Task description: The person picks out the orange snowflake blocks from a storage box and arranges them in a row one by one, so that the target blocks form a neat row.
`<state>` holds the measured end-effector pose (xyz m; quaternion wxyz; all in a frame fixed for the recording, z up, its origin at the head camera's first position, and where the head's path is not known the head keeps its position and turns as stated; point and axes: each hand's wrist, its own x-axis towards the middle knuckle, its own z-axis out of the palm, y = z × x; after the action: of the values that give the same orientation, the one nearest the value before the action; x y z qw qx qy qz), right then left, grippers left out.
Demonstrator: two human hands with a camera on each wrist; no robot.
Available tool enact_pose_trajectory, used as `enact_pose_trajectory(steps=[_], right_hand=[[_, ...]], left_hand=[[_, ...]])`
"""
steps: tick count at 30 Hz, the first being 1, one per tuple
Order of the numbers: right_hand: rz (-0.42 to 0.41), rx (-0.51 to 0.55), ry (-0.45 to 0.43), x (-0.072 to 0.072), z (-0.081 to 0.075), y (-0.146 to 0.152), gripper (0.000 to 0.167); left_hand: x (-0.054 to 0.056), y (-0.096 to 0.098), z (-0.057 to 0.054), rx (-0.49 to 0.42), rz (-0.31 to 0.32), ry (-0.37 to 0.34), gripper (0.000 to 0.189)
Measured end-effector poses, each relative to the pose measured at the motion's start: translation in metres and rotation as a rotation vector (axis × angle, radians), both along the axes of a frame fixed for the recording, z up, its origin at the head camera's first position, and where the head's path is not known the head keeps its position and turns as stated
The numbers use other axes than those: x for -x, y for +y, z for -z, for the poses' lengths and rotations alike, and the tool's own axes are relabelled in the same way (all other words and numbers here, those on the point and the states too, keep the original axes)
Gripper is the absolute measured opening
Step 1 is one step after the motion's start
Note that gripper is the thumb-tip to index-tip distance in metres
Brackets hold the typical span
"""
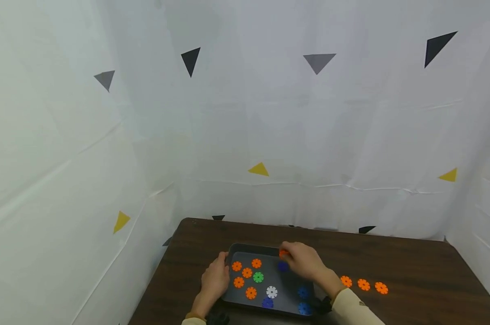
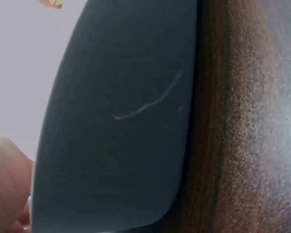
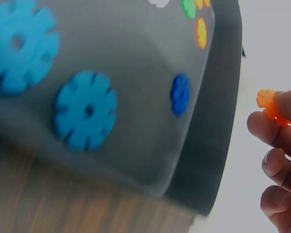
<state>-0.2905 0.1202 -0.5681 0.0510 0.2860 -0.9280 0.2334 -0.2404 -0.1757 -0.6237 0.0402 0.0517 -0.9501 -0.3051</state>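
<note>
A dark grey tray (image 1: 285, 293) lies on the table with toothed plastic discs scattered in it. My left hand (image 1: 215, 279) holds the tray's left rim; the left wrist view shows the outer tray wall (image 2: 121, 145) close up, with part of the hand (image 2: 8, 179) beside it. Over the far right corner, my right hand (image 1: 305, 261) pinches an orange toothed disc (image 3: 266, 99) between thumb and fingertips. Below that hand lies a dark blue disc (image 3: 180, 94). Two lighter blue discs (image 3: 86, 110) are at the tray's near right.
Inside the tray, several orange discs (image 1: 250, 293) sit to the left, near a green disc (image 1: 258, 277), a white disc (image 1: 271, 292) and a purple-blue disc (image 1: 267, 302). Three orange discs (image 1: 363, 284) form a row on the brown table (image 1: 423, 271), right of the tray. White sheeting (image 1: 293, 135) surrounds the table.
</note>
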Motion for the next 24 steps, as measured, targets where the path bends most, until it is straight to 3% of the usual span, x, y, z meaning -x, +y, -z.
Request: enact_pose_trajectory(steps=[8,13,19,24], right_hand=[[0.123,-0.003,-0.007,-0.001,0.002,0.037,0.014],[0.174,-0.018,-0.066,0.000,0.003,0.056,0.011],[0.226,0.081,-0.185,-0.005,0.003,0.074,0.016],[0.258,0.097,-0.222,-0.006,0.005,0.090,0.021]], left_hand=[[0.001,-0.002,0.000,0.018,0.008,0.035,0.039],[0.003,-0.004,-0.002,0.023,0.006,0.033,0.040],[0.003,-0.004,-0.001,0.022,0.003,0.043,0.039],[0.004,-0.004,0.000,0.014,0.000,0.042,0.039]])
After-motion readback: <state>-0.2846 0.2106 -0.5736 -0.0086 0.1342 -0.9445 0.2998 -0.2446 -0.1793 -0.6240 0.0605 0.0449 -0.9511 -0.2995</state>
